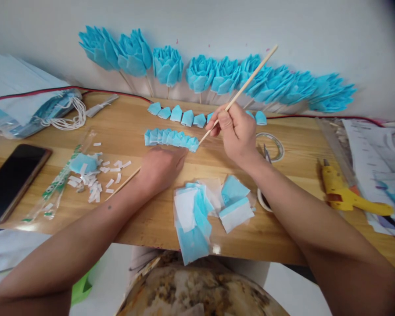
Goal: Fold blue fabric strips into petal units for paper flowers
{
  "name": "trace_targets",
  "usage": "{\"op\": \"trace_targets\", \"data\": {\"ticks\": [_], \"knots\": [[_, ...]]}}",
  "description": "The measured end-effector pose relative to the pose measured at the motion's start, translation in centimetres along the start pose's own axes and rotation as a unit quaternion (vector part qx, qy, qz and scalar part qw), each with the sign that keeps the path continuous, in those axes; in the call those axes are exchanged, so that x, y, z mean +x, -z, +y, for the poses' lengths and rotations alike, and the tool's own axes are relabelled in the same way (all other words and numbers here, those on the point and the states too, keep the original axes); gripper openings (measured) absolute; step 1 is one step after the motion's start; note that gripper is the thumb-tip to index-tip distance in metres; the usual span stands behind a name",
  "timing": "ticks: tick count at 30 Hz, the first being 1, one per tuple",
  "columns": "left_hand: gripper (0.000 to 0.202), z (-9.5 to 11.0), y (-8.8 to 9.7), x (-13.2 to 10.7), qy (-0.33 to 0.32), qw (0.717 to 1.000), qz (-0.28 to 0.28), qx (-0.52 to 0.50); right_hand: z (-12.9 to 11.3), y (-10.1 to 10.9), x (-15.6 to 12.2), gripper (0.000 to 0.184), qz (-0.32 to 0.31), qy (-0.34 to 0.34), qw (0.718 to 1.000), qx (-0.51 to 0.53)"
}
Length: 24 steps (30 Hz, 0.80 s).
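My right hand [238, 134] is closed around a thin wooden stick [252, 78]. The stick slants up to the right, and its lower tip meets the right end of a row of overlapping folded blue petals [171, 138]. Just below that row lies my left hand [161, 169], back upward; its fingertips are hidden, so I cannot tell whether they touch the petals. A second wooden stick [127, 180] shows beside the left wrist. Behind the overlapping row, separate pointed blue petals [176, 113] stand in a line, partly covered by my right hand.
Blue flowers on sticks [167, 66] lean along the wall. White scraps [94, 188] and a phone [15, 182] lie left. Cut blue-white sheets [192, 245] are in front. A tape roll [279, 148], scissors [266, 152] and a yellow glue gun [340, 188] lie right.
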<state>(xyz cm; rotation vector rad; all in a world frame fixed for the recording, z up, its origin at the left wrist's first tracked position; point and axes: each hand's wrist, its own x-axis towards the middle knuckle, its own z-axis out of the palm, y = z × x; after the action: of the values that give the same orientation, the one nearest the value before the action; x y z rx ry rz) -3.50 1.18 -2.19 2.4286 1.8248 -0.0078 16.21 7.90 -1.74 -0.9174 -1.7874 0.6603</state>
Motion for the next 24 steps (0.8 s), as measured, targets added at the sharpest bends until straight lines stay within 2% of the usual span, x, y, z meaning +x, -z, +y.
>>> {"op": "trace_targets", "data": {"ticks": [4,7,12,14,19,24], "knots": [[0.039,0.0,0.0,0.0,-0.002,1.0,0.001,-0.001,0.0,-0.2,-0.1,0.046,-0.024,0.003,1.0,0.004],[0.039,0.0,0.0,0.0,0.003,1.0,-0.004,0.002,0.9,-0.4,0.1,0.044,-0.035,0.007,0.999,0.016],[0.039,0.0,-0.1,0.0,0.004,1.0,-0.001,0.004,3.0,0.0,1.1,0.04,0.082,-0.034,0.993,0.083],[0.04,0.0,-0.2,0.0,0.005,1.0,-0.003,0.005,3.0,0.0,1.2,0.037,0.097,-0.033,0.989,0.107],[0.04,0.0,-0.2,0.1,0.007,1.0,-0.007,0.007,1.2,-0.6,0.4,0.036,0.039,0.012,0.996,0.076],[0.041,0.1,0.0,0.2,-0.002,1.0,0.004,0.01,0.6,-0.8,0.0,0.043,-0.056,0.021,0.998,0.018]]}}
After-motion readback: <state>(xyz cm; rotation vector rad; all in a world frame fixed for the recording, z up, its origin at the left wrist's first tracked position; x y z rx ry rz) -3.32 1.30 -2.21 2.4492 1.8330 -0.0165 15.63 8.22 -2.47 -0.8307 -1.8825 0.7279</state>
